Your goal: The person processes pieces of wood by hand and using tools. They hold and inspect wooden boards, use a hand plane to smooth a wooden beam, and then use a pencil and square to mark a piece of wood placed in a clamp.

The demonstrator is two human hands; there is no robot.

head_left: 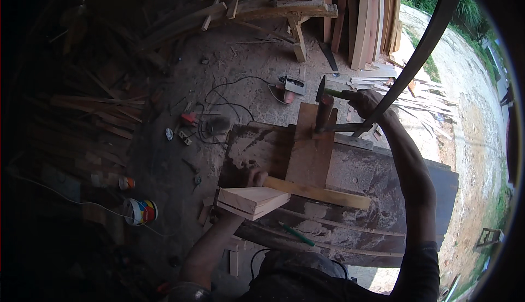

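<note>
My right hand [365, 103] grips a hammer [338, 93] by its green handle, its dark head just above an upright reddish handle [322, 113] on a metal fitting over the upright board [310, 157]. My left hand [256, 177] is curled at the left end of a yellow wooden strip [322, 194], partly hidden behind stacked pale wood blocks [249, 203]; I cannot make out exactly what it holds. A green pencil-like tool [298, 235] lies on the sawdust-covered bench [383, 214] nearer me.
Power tools [290, 89], cables and a red plug-like item [190, 120] lie on the floor beyond. A wooden trestle [298, 39], leaning planks [361, 23] and scrap piles [98, 110] surround the bench. Paint buckets [139, 212] stand left. A long dark bar [415, 56] rises at right.
</note>
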